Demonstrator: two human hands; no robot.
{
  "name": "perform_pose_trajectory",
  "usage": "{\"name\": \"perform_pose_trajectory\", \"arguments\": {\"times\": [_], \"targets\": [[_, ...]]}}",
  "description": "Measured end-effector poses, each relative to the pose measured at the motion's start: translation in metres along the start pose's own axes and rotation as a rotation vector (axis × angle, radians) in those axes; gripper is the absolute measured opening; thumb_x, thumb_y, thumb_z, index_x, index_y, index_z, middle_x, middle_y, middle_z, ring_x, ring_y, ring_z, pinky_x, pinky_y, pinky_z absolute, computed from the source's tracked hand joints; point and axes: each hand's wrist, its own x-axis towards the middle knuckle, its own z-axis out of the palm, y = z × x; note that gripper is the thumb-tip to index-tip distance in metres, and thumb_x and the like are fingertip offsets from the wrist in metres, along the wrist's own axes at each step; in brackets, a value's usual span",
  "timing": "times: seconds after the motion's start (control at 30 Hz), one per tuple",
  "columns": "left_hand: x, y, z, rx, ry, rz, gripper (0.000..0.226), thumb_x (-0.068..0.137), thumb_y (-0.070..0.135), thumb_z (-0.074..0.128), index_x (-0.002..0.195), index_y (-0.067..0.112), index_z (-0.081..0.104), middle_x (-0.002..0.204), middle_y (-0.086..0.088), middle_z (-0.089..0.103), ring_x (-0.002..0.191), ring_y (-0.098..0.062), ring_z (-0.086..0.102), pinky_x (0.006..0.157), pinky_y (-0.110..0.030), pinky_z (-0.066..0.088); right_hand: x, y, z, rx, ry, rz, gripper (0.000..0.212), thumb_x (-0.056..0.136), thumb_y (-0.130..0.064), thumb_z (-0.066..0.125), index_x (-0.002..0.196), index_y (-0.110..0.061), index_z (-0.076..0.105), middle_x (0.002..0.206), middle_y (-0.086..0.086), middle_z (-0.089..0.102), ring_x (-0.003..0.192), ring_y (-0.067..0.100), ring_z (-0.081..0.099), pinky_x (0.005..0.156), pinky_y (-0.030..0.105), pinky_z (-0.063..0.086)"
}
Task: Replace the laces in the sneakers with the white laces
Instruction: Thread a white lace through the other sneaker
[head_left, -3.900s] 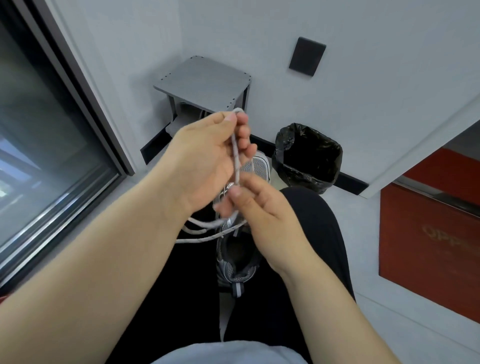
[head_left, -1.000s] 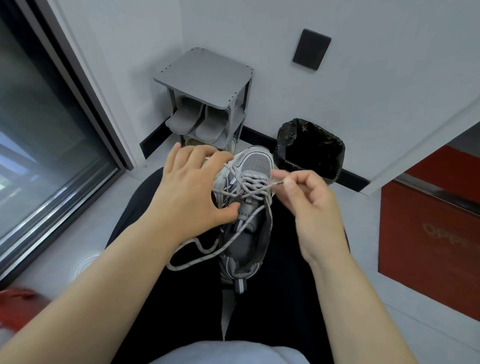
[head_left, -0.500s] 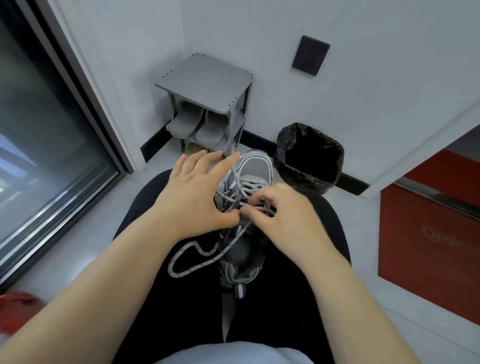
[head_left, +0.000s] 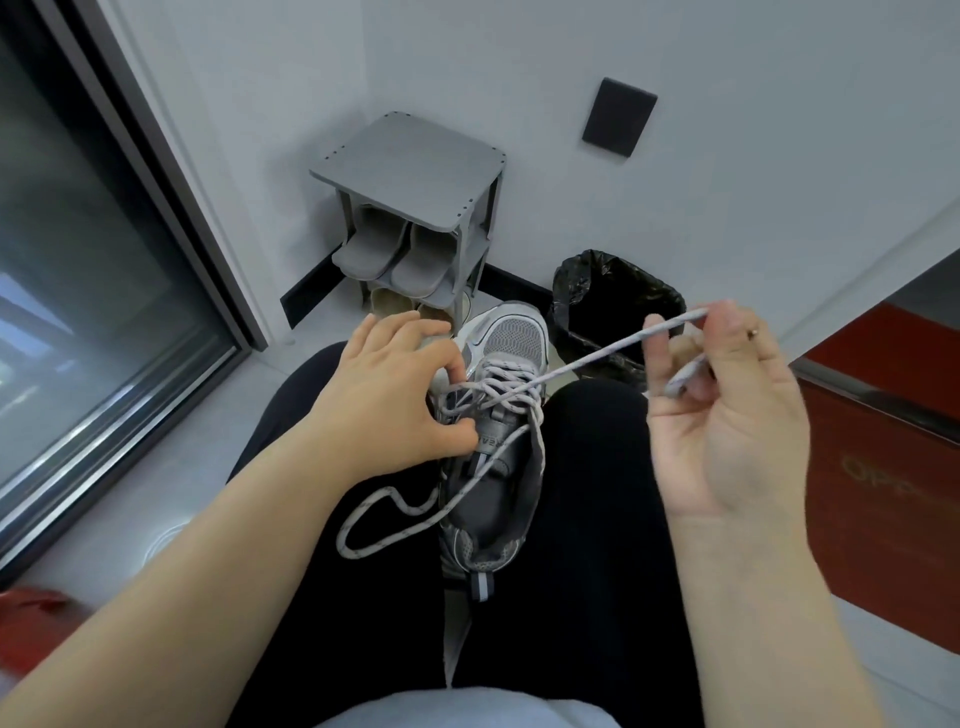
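A grey and white sneaker (head_left: 506, 343) lies between my thighs, toe pointing away from me. A pale speckled lace (head_left: 587, 364) is threaded across its upper eyelets. My left hand (head_left: 387, 400) grips the sneaker's left side, thumb pressed near the tongue. My right hand (head_left: 727, 410) is raised to the right of the shoe, palm toward me, and holds one lace end pulled taut between its fingers. The other lace end lies in a loose loop (head_left: 374, 525) on my left thigh.
A small grey shoe rack (head_left: 415, 171) with grey slippers stands against the wall ahead. A bin lined with a black bag (head_left: 615, 296) sits right of the shoe. A glass door (head_left: 78, 291) runs along the left, a red panel (head_left: 883, 457) on the right.
My right hand has left the eyelets and drawn the lace end up and out to the right, pulling it taut. My left hand stays on the sneaker.
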Motion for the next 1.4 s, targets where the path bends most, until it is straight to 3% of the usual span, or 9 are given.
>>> {"name": "perform_pose_trajectory", "arguments": {"times": [0.17, 0.4, 0.53, 0.7, 0.87, 0.97, 1.1, 1.27, 1.4], "targets": [[-0.001, -0.001, 0.001, -0.01, -0.001, 0.014, 0.032, 0.054, 0.061, 0.05, 0.073, 0.036, 0.046, 0.125, 0.018, 0.047, 0.13, -0.007, 0.029, 0.115, -0.035, 0.002, 0.013, -0.03, -0.01, 0.318, 0.061, -0.168, 0.006, 0.071, -0.01, 0.064, 0.067, -0.006, 0.063, 0.055, 0.0, 0.06, 0.049, 0.006, 0.058, 0.06, 0.019, 0.053], [-0.003, 0.01, -0.006, -0.054, -0.004, 0.018, 0.034, 0.066, 0.053, 0.068, 0.083, 0.031, 0.048, 0.083, 0.019, 0.051, 0.09, -0.005, 0.047, 0.11, -0.032, 0.021, 0.011, 0.02, -0.014, -1.11, -0.289, -0.121, 0.014, 0.075, -0.013, 0.07, 0.069, -0.025, 0.065, 0.061, -0.013, 0.05, 0.054, 0.0, 0.043, 0.054, 0.012, 0.035], [-0.022, 0.023, -0.015, -0.056, -0.051, 0.062, 0.048, 0.06, 0.065, 0.065, 0.088, 0.031, 0.043, 0.081, 0.02, 0.049, 0.081, -0.001, 0.042, 0.077, -0.017, 0.028, -0.001, 0.043, -0.015, -1.356, -0.416, -0.165, 0.012, 0.08, -0.024, 0.065, 0.092, -0.027, 0.065, 0.074, -0.014, 0.041, 0.069, -0.007, 0.048, 0.062, 0.006, 0.035], [-0.038, 0.03, -0.013, 0.283, -0.246, 0.073, 0.051, 0.066, 0.068, 0.058, 0.098, 0.03, 0.044, 0.094, 0.016, 0.055, 0.1, -0.01, 0.041, 0.113, -0.03, 0.009, 0.007, 0.057, -0.021, -1.71, -0.467, -0.058, 0.015, 0.081, -0.039, 0.066, 0.088, -0.027, 0.069, 0.083, -0.007, 0.048, 0.077, 0.01, 0.054, 0.066, 0.024, 0.04], [-0.038, 0.029, -0.01, 0.279, -0.276, 0.074, 0.016, 0.085, 0.04, 0.054, 0.096, 0.03, 0.056, 0.089, 0.016, 0.063, 0.105, -0.003, 0.046, 0.11, -0.024, -0.001, 0.007, 0.055, -0.024, -1.656, -0.51, -0.024, 0.008, 0.084, -0.03, 0.065, 0.081, -0.024, 0.07, 0.072, -0.011, 0.042, 0.069, 0.003, 0.046, 0.057, 0.008, 0.032], [-0.032, 0.021, -0.025, 0.184, -0.176, 0.074, 0.01, 0.086, 0.039, 0.055, 0.09, 0.032, 0.06, 0.08, 0.017, 0.06, 0.09, -0.004, 0.047, 0.104, -0.021, 0.017, 0.007, 0.044, -0.028, -1.491, -0.473, -0.053, 0.007, 0.079, -0.025, 0.071, 0.073, -0.023, 0.071, 0.065, -0.011, 0.042, 0.067, -0.007, 0.047, 0.06, 0.006, 0.032], [-0.021, 0.009, -0.054, 0.018, 0.072, 0.032, 0.005, 0.081, 0.028, 0.065, 0.077, 0.028, 0.066, 0.062, 0.018, 0.051, 0.073, -0.007, 0.048, 0.067, -0.019, 0.038, 0.005, 0.037, -0.028, -1.46, -0.473, -0.088, 0.007, 0.079, -0.024, 0.071, 0.072, -0.025, 0.07, 0.064, -0.011, 0.043, 0.067, -0.008, 0.047, 0.062, 0.006, 0.033], [-0.01, 0.005, -0.053, 0.102, 0.077, -0.013, 0.004, 0.083, 0.03, 0.063, 0.082, 0.031, 0.068, 0.064, 0.022, 0.046, 0.088, -0.014, 0.046, 0.08, -0.026, 0.033, 0.01, 0.034, -0.035, -1.432, -0.466, -0.087, 0.012, 0.08, -0.02, 0.071, 0.073, -0.03, 0.069, 0.069, -0.01, 0.048, 0.067, -0.005, 0.05, 0.063, 0.008, 0.034], [-0.007, -0.004, -0.048, 0.118, 0.084, -0.047, 0.011, 0.087, 0.029, 0.056, 0.087, 0.029, 0.067, 0.078, 0.01, 0.06, 0.087, -0.018, 0.042, 0.09, -0.038, 0.037, 0.02, 0.011, -0.04, -1.285, -0.327, -0.062, 0.017, 0.089, -0.036, 0.057, 0.104, -0.035, 0.064, 0.096, -0.017, 0.06, 0.086, -0.007, 0.056, 0.083, 0.015, 0.045]]}}
